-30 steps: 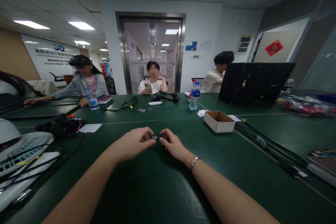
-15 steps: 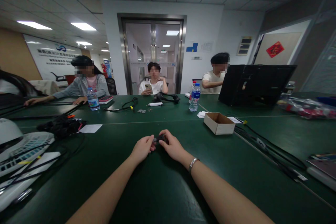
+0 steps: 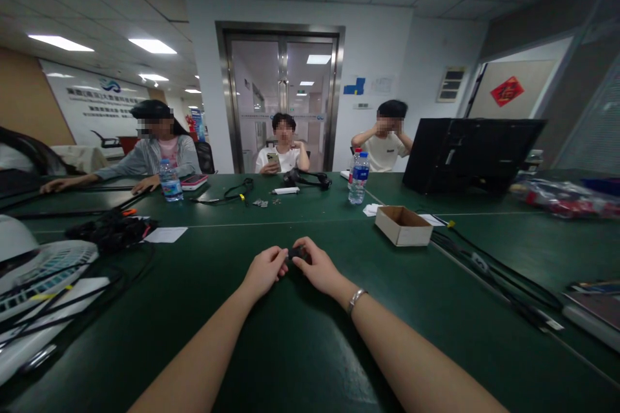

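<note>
Over the middle of the green table [image 3: 271,348], a small dark object [image 3: 294,253] sits between my two hands; its kind is too small to make out. My right hand [image 3: 314,266] grips it from the right with thumb and curled fingers, a metal band around the wrist. From the other side, my left hand [image 3: 266,269] is closed in a pinch at the object's left end. Its fingertips hide whatever they hold there. An open cardboard box [image 3: 402,235] stands beyond my right hand.
Water bottles [image 3: 359,184] and a black monitor [image 3: 472,155] stand at the back right. Black cables [image 3: 489,271] run along the right. A white helmet [image 3: 17,245] and a teal-slatted item lie left. Several people sit around the table, one holding a phone [image 3: 272,159].
My hands stay almost in place around the dark object, the left fingertips shifting slightly. The person at the back right has turned and raised both hands to the head.
</note>
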A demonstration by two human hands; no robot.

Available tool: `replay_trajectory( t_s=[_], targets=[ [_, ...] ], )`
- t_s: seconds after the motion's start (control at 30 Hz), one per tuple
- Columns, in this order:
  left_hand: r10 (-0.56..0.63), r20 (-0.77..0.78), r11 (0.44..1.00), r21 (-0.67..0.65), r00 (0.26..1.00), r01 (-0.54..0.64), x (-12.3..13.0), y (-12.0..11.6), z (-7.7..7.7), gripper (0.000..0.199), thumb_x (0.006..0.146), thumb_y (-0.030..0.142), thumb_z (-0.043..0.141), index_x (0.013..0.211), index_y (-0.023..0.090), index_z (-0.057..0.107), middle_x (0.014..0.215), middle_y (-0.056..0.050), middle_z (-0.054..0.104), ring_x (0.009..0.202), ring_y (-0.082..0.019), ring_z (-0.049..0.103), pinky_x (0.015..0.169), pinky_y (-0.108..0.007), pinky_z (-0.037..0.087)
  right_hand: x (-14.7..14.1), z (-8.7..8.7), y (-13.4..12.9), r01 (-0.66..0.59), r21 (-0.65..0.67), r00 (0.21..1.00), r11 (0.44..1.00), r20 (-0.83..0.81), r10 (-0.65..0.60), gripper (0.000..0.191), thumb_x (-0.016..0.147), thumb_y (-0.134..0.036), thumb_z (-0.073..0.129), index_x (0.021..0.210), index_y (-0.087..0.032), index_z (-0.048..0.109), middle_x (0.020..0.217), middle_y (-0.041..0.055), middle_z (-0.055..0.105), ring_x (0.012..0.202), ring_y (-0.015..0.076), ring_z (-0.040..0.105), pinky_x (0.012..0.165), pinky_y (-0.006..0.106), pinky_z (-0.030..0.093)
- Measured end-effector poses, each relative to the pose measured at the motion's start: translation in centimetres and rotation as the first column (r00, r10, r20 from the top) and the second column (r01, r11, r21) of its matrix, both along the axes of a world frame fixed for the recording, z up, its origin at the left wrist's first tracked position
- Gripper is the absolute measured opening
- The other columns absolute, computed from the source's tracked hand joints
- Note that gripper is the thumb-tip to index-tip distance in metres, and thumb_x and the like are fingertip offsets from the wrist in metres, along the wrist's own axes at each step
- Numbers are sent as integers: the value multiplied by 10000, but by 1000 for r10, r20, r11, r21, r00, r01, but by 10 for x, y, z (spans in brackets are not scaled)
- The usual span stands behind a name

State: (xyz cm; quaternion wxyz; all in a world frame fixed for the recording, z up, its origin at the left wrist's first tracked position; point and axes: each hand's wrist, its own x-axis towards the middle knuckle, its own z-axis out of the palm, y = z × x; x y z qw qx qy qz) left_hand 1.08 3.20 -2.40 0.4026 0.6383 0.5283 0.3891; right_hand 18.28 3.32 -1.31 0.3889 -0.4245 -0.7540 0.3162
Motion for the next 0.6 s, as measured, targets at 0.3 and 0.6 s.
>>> replay_trajectory(
  t_s=[0.3, 0.6],
  targets=[
    [1, 76, 1000, -28, 997, 2, 2, -6, 10, 278, 808, 421, 495, 849, 160, 583, 742, -22, 592, 638, -123, 568, 469, -181, 407, 0, 2, -2, -2, -10, 1000, 1000, 7, 2, 224, 803, -236, 563, 1021, -243, 510, 740, -48, 516, 642, 109, 493, 601, 237, 398],
    [-7, 140, 1000, 27, 990, 3, 2, -6, 10, 242, 814, 361, 511, 978, 186, 535, 893, -42, 584, 704, -134, 599, 445, -168, 424, 0, -1, 1, -11, -31, 1000, 999, -26, 11, 217, 812, -276, 564, 1019, -240, 509, 740, -45, 505, 633, 106, 497, 570, 226, 414]
  ],
)
